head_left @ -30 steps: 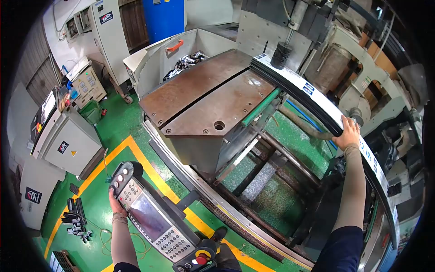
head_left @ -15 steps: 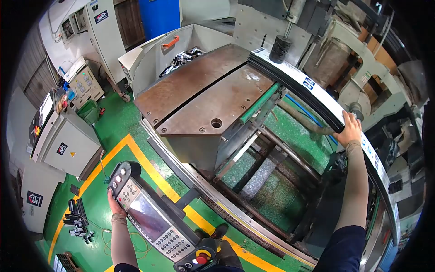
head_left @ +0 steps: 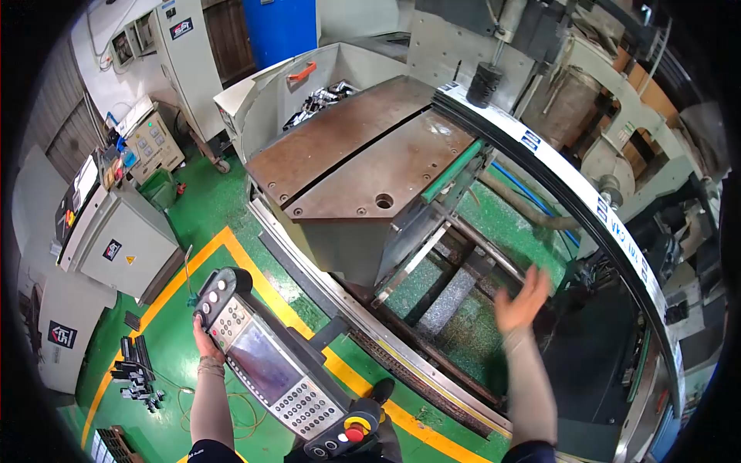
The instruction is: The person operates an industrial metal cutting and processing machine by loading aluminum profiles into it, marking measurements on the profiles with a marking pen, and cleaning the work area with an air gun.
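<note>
1. The control panel [head_left: 270, 363] lies on the person's near side of the brown table [head_left: 378, 166], a little to that table's left, tilted with its screen facing up. A red button [head_left: 354, 434] sits at its near end.
2. The left hand [head_left: 207, 339], left of the table and nearer the person, grips the panel's left edge; the thumb is at the edge beside the white buttons [head_left: 214, 297]. The other fingers are hidden, so how they are set cannot be told.
3. The right hand [head_left: 525, 299], near and right of the table, is raised above the floor frame [head_left: 486, 247]. Its fingers are blurred, stretched out and somewhat spread, pinching nothing.
4. The long curved strip [head_left: 571, 177], white on top and black along its side, runs from the table's far right corner towards the person, apart from the right hand.
5. Beyond the table's far left edge, a bin [head_left: 247, 96] with an orange handle [head_left: 302, 72] contains shiny metal pieces [head_left: 320, 102].
</note>
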The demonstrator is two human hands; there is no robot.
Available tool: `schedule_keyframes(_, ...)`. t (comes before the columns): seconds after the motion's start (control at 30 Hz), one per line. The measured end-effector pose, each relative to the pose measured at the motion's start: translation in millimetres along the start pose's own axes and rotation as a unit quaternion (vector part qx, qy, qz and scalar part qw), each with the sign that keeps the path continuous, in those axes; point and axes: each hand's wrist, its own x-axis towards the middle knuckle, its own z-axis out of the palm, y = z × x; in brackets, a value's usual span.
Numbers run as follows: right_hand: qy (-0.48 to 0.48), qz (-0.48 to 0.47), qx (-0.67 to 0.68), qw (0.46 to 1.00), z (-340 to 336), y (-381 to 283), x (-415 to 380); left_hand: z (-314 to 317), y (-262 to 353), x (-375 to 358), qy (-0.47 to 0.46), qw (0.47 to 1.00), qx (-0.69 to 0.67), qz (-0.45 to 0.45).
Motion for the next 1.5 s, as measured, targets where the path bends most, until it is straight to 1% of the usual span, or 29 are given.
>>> schedule_keyframes(0.03,-0.044,0.007,0.039,0.998,7,-19,-56,7,4,-5,0.006,1.000,0.005,-0.007)
schedule_keyframes(0.07,-0.097,0.048,0.061,0.992,14,-36,-120,13,8,-11,0.013,0.999,0.016,-0.028)
schedule_keyframes(0.1,-0.187,0.120,0.079,0.972,14,-49,-186,7,6,-10,0.002,0.999,0.001,-0.046)
schedule_keyframes(0.13,-0.265,0.191,0.091,0.941,3,-67,-241,-1,5,-5,-0.010,0.998,-0.012,-0.066)
schedule_keyframes(0.17,-0.279,0.246,0.106,0.922,0,-78,-305,-5,7,1,-0.025,0.996,-0.025,-0.085)
schedule_keyframes(0.2,-0.333,0.338,0.117,0.872,-18,-92,-367,12,15,-12,-0.037,0.996,-0.011,-0.082)
schedule_keyframes(0.23,-0.343,0.333,0.109,0.872,-35,-102,-440,-7,12,-1,-0.049,0.996,-0.005,-0.072)
schedule_keyframes(0.27,-0.405,0.379,0.181,0.812,-42,-99,-521,-13,16,4,-0.031,0.997,0.020,-0.067)
schedule_keyframes(0.3,-0.452,0.463,0.104,0.755,-86,-140,-520,-16,16,2,-0.013,0.997,0.043,-0.064)
schedule_keyframes(0.33,-0.480,0.461,0.090,0.741,-130,-179,-517,-11,23,-2,0.009,0.997,0.051,-0.062)
schedule_keyframes(0.37,-0.503,0.457,0.078,0.730,-156,-213,-509,-4,37,-10,0.018,0.990,0.098,-0.102)
schedule_keyframes(0.43,-0.471,0.498,0.160,0.710,-170,-249,-558,-14,40,-3,0.027,0.982,0.150,-0.115)
schedule_keyframes(0.47,-0.450,0.552,0.187,0.677,-176,-273,-545,-26,41,5,0.042,0.971,0.179,-0.153)
schedule_keyframes(0.5,-0.426,0.601,0.212,0.642,-184,-295,-532,-37,38,11,0.007,0.975,0.173,-0.138)
schedule_keyframes(0.53,-0.401,0.646,0.236,0.605,-190,-317,-512,-37,44,12,-0.023,0.971,0.182,-0.152)
schedule_keyframes(0.6,-0.305,0.542,0.293,0.726,-189,-356,-493,-41,56,12,-0.068,0.962,0.195,-0.179)
schedule_keyframes(0.63,-0.252,0.480,0.319,0.777,-186,-365,-487,-43,60,15,-0.086,0.958,0.200,-0.189)
schedule_keyframes(0.67,-0.272,0.452,0.307,0.792,-177,-364,-485,-44,62,17,-0.103,0.953,0.205,-0.198)
schedule_keyframes(0.7,-0.171,0.659,0.357,0.639,-185,-391,-418,-44,64,18,-0.112,0.949,0.212,-0.206)
schedule_keyframes(0.77,-0.253,0.631,0.315,0.662,-181,-384,-410,-44,72,21,-0.127,0.939,0.231,-0.219)
schedule_keyframes(0.8,-0.182,0.613,0.361,0.679,-184,-397,-397,-42,76,20,-0.125,0.936,0.245,-0.221)
schedule_keyframes(0.9,-0.190,0.568,0.348,0.721,-179,-391,-409,-42,83,22,-0.123,0.922,0.281,-0.236)
schedule_keyframes(1.0,-0.188,0.574,0.360,0.711,-175,-386,-420,-54,74,37,-0.136,0.907,0.315,-0.243)
schedule_keyframes(1.1,-0.186,0.559,0.390,0.708,-171,-386,-429,-58,76,42,-0.151,0.894,0.337,-0.255)
schedule_keyframes(1.13,-0.213,0.533,0.405,0.712,-176,-385,-431,-57,77,43,-0.155,0.889,0.345,-0.260)
schedule_keyframes(1.23,-0.238,0.578,0.383,0.680,-174,-383,-440,-56,84,46,-0.169,0.872,0.372,-0.270)
schedule_keyframes(1.27,-0.268,0.583,0.364,0.675,-178,-383,-433,-54,87,45,-0.170,0.871,0.371,-0.273)
schedule_keyframes(1.37,-0.251,0.594,0.374,0.666,-180,-390,-424,-52,88,47,-0.174,0.870,0.364,-0.284)
schedule_keyframes(1.5,-0.275,0.592,0.370,0.661,-185,-394,-412,-48,93,44,-0.179,0.868,0.362,-0.290)
